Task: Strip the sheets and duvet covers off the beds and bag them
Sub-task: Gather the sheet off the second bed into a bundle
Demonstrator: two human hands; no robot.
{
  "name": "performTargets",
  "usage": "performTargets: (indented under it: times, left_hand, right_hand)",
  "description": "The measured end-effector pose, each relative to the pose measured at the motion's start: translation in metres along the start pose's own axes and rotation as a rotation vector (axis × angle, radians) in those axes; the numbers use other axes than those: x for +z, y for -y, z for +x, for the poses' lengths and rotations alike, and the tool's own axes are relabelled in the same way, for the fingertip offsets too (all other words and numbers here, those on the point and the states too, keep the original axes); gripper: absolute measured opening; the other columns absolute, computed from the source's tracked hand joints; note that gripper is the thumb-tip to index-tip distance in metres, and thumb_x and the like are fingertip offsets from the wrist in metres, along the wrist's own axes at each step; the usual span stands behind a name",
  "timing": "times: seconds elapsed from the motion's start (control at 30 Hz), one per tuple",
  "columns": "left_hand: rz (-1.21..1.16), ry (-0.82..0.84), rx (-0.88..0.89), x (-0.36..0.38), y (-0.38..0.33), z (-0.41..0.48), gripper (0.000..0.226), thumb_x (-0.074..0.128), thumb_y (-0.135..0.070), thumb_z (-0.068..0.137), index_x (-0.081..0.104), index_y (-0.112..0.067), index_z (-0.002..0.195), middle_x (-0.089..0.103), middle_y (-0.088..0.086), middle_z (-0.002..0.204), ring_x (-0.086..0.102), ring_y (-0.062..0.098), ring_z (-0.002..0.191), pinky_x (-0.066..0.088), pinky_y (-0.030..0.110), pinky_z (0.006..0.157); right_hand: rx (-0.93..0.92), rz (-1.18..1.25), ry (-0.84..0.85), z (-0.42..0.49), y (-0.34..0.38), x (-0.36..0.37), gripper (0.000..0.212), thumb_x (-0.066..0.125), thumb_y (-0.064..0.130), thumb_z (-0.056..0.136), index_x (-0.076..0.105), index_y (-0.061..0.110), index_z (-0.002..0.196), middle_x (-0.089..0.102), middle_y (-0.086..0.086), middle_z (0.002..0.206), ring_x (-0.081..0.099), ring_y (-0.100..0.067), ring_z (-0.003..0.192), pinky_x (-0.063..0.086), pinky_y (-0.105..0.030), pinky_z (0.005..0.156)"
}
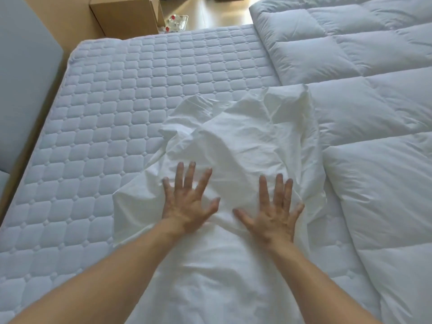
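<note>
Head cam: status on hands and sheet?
Both open: left hand, right hand, palms down on sheet. Sheet crumpled on mattress, not bagged. Right side: duvet alongside; no bag in view.

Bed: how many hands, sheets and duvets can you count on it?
Hands: 2, left hand and right hand
Sheet: 1
Duvet: 1
Total: 4

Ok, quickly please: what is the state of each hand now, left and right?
Left hand: open, fingers spread, resting flat on the white sheet.
Right hand: open, fingers spread, resting flat on the same sheet.
</note>
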State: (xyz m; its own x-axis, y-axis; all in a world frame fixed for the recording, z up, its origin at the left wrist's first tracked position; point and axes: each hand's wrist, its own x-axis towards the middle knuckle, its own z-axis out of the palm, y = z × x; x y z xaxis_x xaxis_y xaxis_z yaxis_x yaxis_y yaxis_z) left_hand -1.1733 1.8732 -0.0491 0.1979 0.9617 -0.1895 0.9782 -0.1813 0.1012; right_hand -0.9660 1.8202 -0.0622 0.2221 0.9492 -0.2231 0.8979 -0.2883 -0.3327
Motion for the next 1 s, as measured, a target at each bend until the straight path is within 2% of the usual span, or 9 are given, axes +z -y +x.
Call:
performTargets:
  times: [0.2,0.4,0.47,0.57,0.67,0.77,0.83,0.93,1.0]
  left_hand:
    - [0.000,0.140,-0.157,-0.005,0.003,0.103,0.099,0.016,-0.094,0.068,-0.024,-0.052,0.148,-0.038,0.000,0.159,-0.035,0.031,0.145,-0.005,0.069,0.113]
    - [-0.226,0.183,-0.407,0.012,0.011,0.143,0.111,0.040,-0.100,0.059,-0.029,-0.063,0.138,-0.040,-0.004,0.157,-0.029,0.033,0.148,0.002,0.073,0.111]
    - [-0.366,0.200,-0.506,0.020,0.014,0.144,0.119,0.048,-0.099,0.056,-0.025,-0.060,0.143,-0.034,-0.002,0.161,-0.016,0.037,0.151,0.006,0.069,0.115]
    - [-0.487,0.116,-0.631,0.015,0.017,0.158,0.131,0.064,-0.090,0.056,-0.017,-0.050,0.151,-0.008,0.010,0.167,0.008,0.041,0.151,0.014,0.058,0.120]
    - [-0.726,0.037,-0.625,0.000,0.013,0.169,0.127,0.083,-0.067,0.060,0.007,-0.031,0.157,0.047,0.008,0.147,0.051,0.033,0.129,0.045,0.043,0.106]
    - [-1.033,0.109,-0.552,-0.020,-0.001,0.163,0.062,0.087,-0.030,0.074,0.059,-0.011,0.126,0.072,0.006,0.097,0.071,0.016,0.069,0.055,0.026,0.056]
    - [-1.143,0.100,-0.539,-0.039,-0.009,0.157,0.026,0.084,-0.021,0.077,0.072,-0.009,0.097,0.074,0.012,0.081,0.068,0.020,0.054,0.053,0.027,0.048]
    - [-1.300,-0.010,-0.502,-0.076,-0.005,0.145,0.012,0.079,-0.019,0.082,0.071,-0.011,0.086,0.072,0.007,0.071,0.065,0.016,0.047,0.049,0.023,0.043]
    - [-1.352,-0.022,-0.445,-0.099,0.003,0.126,0.018,0.078,-0.026,0.083,0.072,-0.010,0.088,0.074,0.009,0.080,0.070,0.019,0.058,0.057,0.028,0.054]
  right_hand:
    - [0.154,-0.059,0.047,0.108,-0.023,-0.015,0.134,0.046,0.097,0.057,-0.035,0.038,0.147,-0.046,-0.006,0.154,-0.043,-0.033,0.141,-0.007,-0.073,0.110]
    - [0.357,0.050,0.122,0.167,-0.040,-0.014,0.161,0.077,0.083,0.042,-0.042,0.041,0.141,-0.047,-0.009,0.152,-0.032,-0.040,0.145,0.012,-0.080,0.106]
    - [0.435,0.100,0.129,0.173,-0.040,-0.011,0.165,0.085,0.076,0.039,-0.036,0.039,0.146,-0.032,-0.016,0.159,-0.011,-0.042,0.150,0.023,-0.071,0.107]
    - [0.499,0.178,0.054,0.184,-0.033,-0.010,0.166,0.091,0.064,0.045,-0.032,0.026,0.150,0.018,-0.030,0.151,0.033,-0.041,0.136,0.037,-0.048,0.106]
    - [0.512,0.401,0.053,0.190,-0.022,-0.009,0.146,0.092,0.045,0.060,-0.012,0.008,0.155,0.040,-0.025,0.141,0.051,-0.037,0.125,0.044,-0.040,0.099]
    - [0.516,0.735,0.072,0.184,-0.009,-0.012,0.067,0.087,0.025,0.067,0.051,0.008,0.122,0.066,-0.012,0.113,0.066,-0.031,0.104,0.054,-0.037,0.087]
    - [0.421,0.828,0.095,0.174,0.002,-0.026,0.037,0.084,0.023,0.068,0.063,0.017,0.097,0.071,-0.008,0.102,0.068,-0.028,0.093,0.056,-0.036,0.083]
    - [0.286,0.898,0.022,0.155,0.023,-0.059,0.032,0.082,0.035,0.070,0.069,0.014,0.090,0.074,-0.009,0.095,0.070,-0.032,0.091,0.057,-0.048,0.085]
    - [0.216,0.952,-0.010,0.133,0.037,-0.083,0.052,0.082,0.051,0.069,0.073,0.007,0.096,0.075,-0.009,0.092,0.071,-0.032,0.091,0.057,-0.050,0.085]
